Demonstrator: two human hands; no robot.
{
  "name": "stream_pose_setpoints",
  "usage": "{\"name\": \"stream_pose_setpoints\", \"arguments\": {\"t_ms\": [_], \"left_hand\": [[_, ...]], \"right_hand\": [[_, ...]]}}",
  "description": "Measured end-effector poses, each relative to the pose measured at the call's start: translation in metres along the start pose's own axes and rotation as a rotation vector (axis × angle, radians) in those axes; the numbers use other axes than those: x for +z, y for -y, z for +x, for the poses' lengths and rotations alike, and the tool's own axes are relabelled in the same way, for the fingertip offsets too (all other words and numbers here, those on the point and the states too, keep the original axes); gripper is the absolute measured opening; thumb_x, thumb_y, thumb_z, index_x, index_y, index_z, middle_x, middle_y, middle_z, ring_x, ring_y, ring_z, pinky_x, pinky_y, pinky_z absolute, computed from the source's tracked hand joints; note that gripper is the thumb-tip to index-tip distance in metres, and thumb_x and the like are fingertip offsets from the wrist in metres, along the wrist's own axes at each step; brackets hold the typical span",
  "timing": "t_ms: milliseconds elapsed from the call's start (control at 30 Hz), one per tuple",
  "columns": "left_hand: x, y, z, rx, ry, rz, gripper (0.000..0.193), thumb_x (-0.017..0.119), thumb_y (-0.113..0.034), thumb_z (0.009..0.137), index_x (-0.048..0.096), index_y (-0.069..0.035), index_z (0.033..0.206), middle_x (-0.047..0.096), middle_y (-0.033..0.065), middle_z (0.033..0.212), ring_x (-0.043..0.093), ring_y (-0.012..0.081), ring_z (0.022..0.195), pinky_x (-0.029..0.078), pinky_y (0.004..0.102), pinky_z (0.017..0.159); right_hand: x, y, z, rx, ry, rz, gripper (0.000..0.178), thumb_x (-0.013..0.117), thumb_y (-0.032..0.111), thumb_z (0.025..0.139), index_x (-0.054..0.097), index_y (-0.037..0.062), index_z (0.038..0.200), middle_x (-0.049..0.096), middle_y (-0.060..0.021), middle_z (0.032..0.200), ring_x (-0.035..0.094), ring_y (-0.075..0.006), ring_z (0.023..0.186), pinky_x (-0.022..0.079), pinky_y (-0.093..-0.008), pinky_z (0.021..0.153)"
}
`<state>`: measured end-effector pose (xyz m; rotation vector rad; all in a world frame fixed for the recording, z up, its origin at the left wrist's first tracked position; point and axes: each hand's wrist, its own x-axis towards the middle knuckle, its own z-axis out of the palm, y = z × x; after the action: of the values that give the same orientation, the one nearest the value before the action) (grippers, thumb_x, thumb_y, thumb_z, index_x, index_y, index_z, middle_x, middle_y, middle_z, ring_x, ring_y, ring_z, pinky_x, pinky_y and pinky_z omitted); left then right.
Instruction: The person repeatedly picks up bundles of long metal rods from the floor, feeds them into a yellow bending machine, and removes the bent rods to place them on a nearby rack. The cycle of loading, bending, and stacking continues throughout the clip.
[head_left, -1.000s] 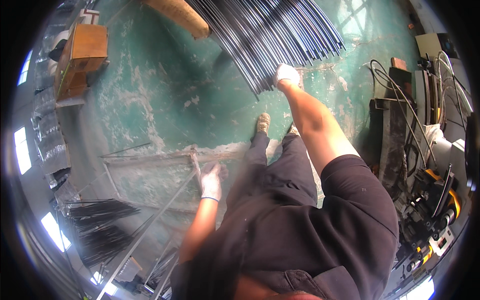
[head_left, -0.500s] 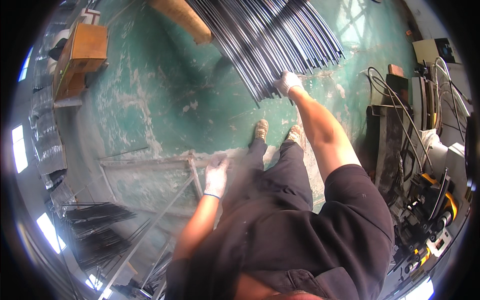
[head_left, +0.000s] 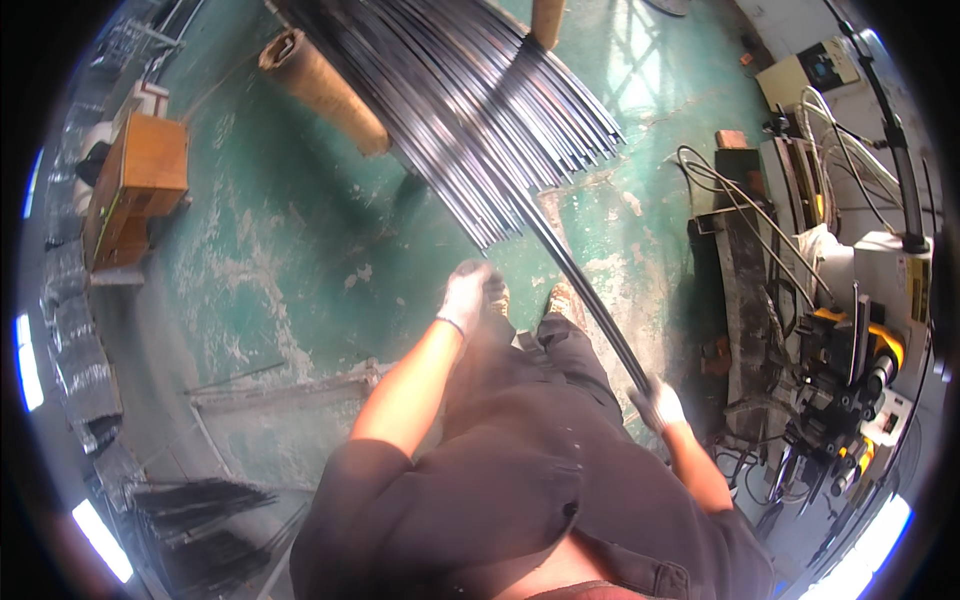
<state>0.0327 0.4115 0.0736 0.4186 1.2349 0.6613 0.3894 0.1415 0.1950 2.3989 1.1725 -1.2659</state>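
Observation:
A wide layer of long, thin dark metal bars [head_left: 440, 120] lies ahead of me, its near ends fanned out unevenly. A few bars [head_left: 585, 285] are drawn out toward me on the right, well past the others. My right hand [head_left: 660, 405], in a white glove, is closed around their near end beside my right thigh. My left hand [head_left: 465, 298], gloved too, hovers over my left foot, just short of the layer's near ends. Its fingers are smeared, and nothing can be made out in them.
Brown rolls [head_left: 325, 90] stick out from the layer's left side and its far right. At the left stands a wooden box [head_left: 150, 160], with dark thin rods [head_left: 200, 505] lower down. On the right are looped cables [head_left: 735, 185] and black-and-yellow equipment [head_left: 870, 360].
My right hand has come back toward my right hip, drawing a few bars out of the layer. My left hand has moved forward, closer to the near ends.

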Motion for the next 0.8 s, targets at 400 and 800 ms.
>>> {"name": "stream_pose_setpoints", "arguments": {"t_ms": [400,800], "left_hand": [[0.112,-0.086,0.101,0.004,0.298,-0.332,0.014,0.061,-0.011,0.098,0.066,0.002,0.103,0.068,0.0156,0.099,0.066,0.0306,0.093,0.058,0.0461,0.090],[0.400,-0.176,-0.056,0.022,0.756,-0.475,0.023,0.067,-0.014,0.103,0.064,0.005,0.115,0.064,0.0103,0.103,0.061,0.0232,0.099,0.054,0.0373,0.096]], "right_hand": [[0.051,-0.099,-0.114,0.126,-0.758,-0.047,0.010,0.073,0.014,0.078,0.065,0.0091,0.082,0.069,-0.0191,0.080,0.069,-0.0432,0.080,0.055,-0.0526,0.072],[-0.014,-0.432,-0.143,0.728,-1.348,0.672,0.013,0.065,0.015,0.092,0.075,0.0082,0.095,0.075,-0.0177,0.090,0.070,-0.0374,0.096,0.053,-0.0477,0.087]]}}
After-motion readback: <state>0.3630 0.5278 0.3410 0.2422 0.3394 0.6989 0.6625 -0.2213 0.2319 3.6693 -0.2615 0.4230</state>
